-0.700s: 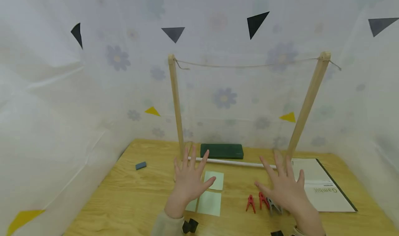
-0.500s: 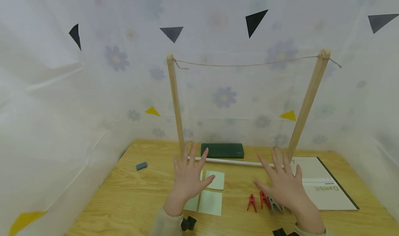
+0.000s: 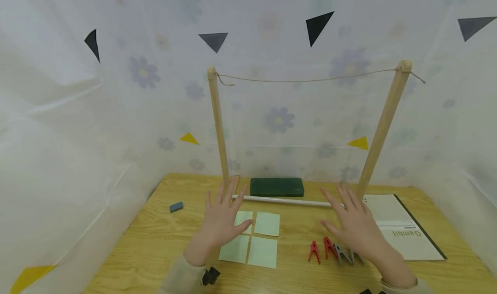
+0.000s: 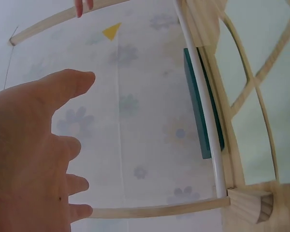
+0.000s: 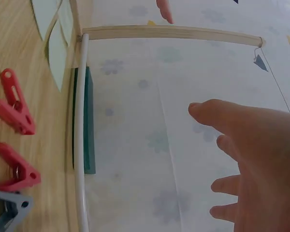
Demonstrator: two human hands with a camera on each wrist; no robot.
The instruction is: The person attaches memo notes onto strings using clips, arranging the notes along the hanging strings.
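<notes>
My left hand, fingers spread and holding nothing, is over the left edge of several pale green paper squares. My right hand is likewise spread and empty, between the clothespins and the notebook. Two red clothespins and grey ones lie just left of the right wrist. In the left wrist view the left hand shows bare fingers; the right wrist view shows the right hand holding nothing.
A wooden frame has two upright posts, a string between their tops and a white rod low down. Behind the rod lies a dark green case. A small blue block sits at the left. Patterned sheeting surrounds the table.
My left hand has moved left, uncovering more of the paper squares. My right hand has shifted slightly to the right. Both remain spread.
</notes>
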